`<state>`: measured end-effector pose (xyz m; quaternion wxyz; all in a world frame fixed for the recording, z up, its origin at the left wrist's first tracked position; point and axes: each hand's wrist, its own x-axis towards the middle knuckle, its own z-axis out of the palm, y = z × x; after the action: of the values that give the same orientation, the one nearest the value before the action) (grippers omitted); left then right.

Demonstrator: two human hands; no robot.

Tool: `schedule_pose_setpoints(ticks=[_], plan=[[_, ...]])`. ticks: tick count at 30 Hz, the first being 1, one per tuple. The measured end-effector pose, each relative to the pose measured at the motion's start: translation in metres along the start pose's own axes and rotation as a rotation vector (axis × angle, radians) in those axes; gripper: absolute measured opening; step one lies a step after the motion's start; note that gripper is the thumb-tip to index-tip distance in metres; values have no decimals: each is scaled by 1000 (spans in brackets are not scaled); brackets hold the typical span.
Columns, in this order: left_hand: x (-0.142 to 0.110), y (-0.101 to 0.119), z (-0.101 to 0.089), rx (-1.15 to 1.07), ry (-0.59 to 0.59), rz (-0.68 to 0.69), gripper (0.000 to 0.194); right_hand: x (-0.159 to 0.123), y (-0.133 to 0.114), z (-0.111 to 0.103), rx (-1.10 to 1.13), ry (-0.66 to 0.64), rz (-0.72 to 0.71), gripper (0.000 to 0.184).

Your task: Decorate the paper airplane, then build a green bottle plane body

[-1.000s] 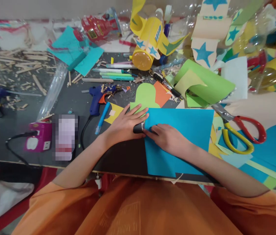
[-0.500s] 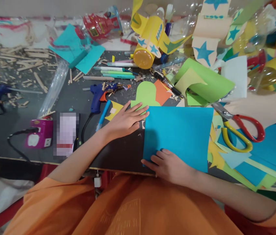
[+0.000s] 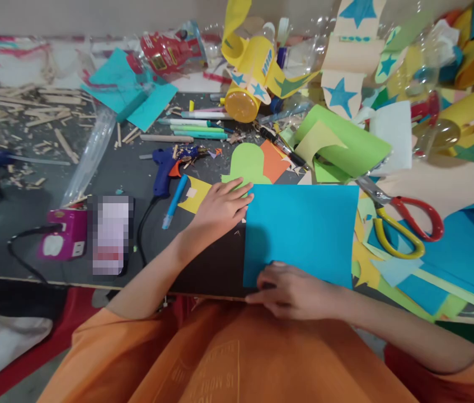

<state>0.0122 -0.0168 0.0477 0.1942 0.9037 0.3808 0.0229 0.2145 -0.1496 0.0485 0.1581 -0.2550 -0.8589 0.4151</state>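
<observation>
A folded blue paper sheet [image 3: 304, 229] lies on the dark table [image 3: 203, 268] in front of me. My left hand [image 3: 220, 210] rests by the sheet's upper left corner, fingers curled down onto the table and the paper's edge, partly over a light green cut-out [image 3: 248, 162]. My right hand [image 3: 293, 291] is at the sheet's near edge by the table's front, its fingers bent and pinching that lower left edge.
Red and yellow scissors [image 3: 400, 224] lie right of the sheet. A blue glue gun [image 3: 164, 168], a blue marker [image 3: 175, 201], pens, wooden sticks [image 3: 31, 112], a purple plug block [image 3: 62, 240], paper scraps and yellow bottle crafts [image 3: 249, 73] crowd the table.
My right hand slid from the sheet's upper left corner down its left side to the near edge. The black object between my hands is no longer seen. My left hand's fingers curled slightly.
</observation>
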Motion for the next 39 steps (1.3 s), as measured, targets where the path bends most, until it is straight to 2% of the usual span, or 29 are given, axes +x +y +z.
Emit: schedule_pose_setpoints(ticks=[6,8,10,13,18,21,24,26,28,31,33,36,39], plan=[[-3,2,12,43,114,23,32,-16,21,-36,444,676,550,24],[-4,0,14,56,157,53,31,-23,26,-42,628,796,664,27],[-5,-1,15,78,201,87,29,-27,28,-46,776,845,722,30],[-7,0,14,118,242,134,29,-25,26,-50,923,834,781,34],[-10,2,9,115,178,146,33,-10,24,-59,1038,710,839,46],[-11,1,9,80,159,118,32,-2,26,-59,934,632,850,47],[-10,1,12,11,163,61,32,4,29,-55,737,469,812,38],[-10,2,14,-36,168,30,33,9,29,-52,586,370,770,46],[-9,4,16,-101,196,-1,35,13,27,-51,430,354,700,49],[-7,7,19,-354,272,-105,37,18,18,-52,206,454,557,44],[-5,7,20,-677,274,-229,40,21,9,-53,79,520,462,41],[-3,4,20,-1183,159,-367,62,27,-3,-52,-46,539,336,35],[-3,1,18,-1441,31,-369,86,36,-9,-46,-105,495,256,33]])
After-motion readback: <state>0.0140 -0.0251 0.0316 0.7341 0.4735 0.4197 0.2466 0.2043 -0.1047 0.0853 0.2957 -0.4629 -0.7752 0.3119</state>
